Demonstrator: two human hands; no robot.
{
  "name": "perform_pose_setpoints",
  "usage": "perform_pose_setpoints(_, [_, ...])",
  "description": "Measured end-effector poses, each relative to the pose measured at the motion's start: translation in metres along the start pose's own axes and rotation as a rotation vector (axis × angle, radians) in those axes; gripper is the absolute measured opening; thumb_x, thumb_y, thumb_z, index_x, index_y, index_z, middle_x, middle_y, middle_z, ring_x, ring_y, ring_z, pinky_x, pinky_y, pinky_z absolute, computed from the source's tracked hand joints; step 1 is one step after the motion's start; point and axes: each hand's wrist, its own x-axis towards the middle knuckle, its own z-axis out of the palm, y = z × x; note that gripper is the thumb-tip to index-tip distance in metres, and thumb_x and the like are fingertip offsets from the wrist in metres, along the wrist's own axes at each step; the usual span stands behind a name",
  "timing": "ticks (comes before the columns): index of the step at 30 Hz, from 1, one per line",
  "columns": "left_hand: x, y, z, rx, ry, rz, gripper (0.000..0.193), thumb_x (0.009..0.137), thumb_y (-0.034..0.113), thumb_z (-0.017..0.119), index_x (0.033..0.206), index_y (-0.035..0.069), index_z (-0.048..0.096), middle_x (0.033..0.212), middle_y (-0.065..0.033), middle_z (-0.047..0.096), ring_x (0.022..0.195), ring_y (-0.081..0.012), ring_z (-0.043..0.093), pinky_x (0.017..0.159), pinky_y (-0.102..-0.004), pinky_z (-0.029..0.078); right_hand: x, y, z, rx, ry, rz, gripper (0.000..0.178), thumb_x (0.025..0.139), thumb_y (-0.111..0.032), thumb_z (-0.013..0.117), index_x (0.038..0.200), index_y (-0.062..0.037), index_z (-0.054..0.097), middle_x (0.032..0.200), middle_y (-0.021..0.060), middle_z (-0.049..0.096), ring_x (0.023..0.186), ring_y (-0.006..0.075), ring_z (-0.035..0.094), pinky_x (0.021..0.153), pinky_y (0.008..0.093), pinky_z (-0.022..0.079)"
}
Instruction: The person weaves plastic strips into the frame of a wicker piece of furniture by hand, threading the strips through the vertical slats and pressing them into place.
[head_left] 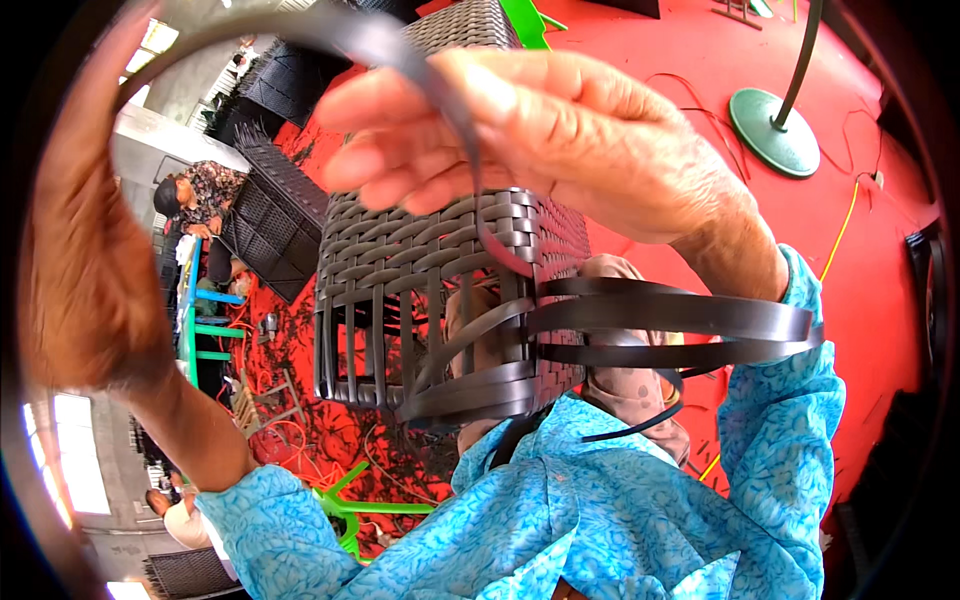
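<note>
The right hand (580, 135), fingers extended, hovers over a dark brown, box-shaped frame (425, 240) of woven strips. A long, flat, dark strip (375, 42) crosses its fingers and arcs toward the left hand (95, 280), raised left of the frame; I cannot tell whether either grips it. Loose dark flat loops (680, 315) jut from the frame's right side. Farther right of the frame, a round green base (775, 150) stands on red flooring (650, 35).

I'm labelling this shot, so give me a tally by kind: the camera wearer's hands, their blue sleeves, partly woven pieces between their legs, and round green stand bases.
Hands: 2 (left hand, right hand)
Blue sleeves: 2
Partly woven piece: 1
Round green base: 1
Total: 6
</note>
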Motion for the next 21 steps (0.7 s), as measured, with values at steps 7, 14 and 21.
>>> perform_pose_setpoints(7, [-0.010,-0.006,0.008,0.512,-0.086,0.344,0.026,0.087,0.007,0.054,0.110,0.001,0.063,0.102,-0.0103,0.066,0.090,-0.0248,0.063,0.081,-0.0360,0.049,-0.035,-0.045,-0.011,-0.029,0.199,0.086,0.057,0.095,-0.040,0.043,0.127,0.0064,0.042,0.068,0.0096,0.061,0.051,0.0116,0.055,0.050,0.0203,0.046])
perform_pose_setpoints(14, [-0.027,0.037,0.052,0.425,0.028,0.105,0.034,0.073,0.007,0.060,0.107,0.006,0.065,0.079,-0.0026,0.059,0.073,-0.0168,0.057,0.081,-0.0340,0.042,-0.042,-0.060,-0.024,-0.985,0.186,0.149,0.030,0.093,-0.017,0.053,0.119,-0.0023,0.054,0.102,0.0082,0.063,0.070,0.0115,0.055,0.062,0.0244,0.044])
perform_pose_setpoints(21, [-0.017,0.061,0.087,0.323,0.163,0.176,0.038,0.060,0.012,0.063,0.097,0.003,0.066,0.065,-0.0016,0.045,0.061,-0.0169,0.047,0.070,-0.0330,0.041,-0.028,-0.081,0.021,-1.875,0.241,-0.193,0.039,0.084,-0.020,0.063,0.118,-0.0015,0.057,0.112,0.0099,0.062,0.109,0.0229,0.056,0.093,0.0336,0.043])
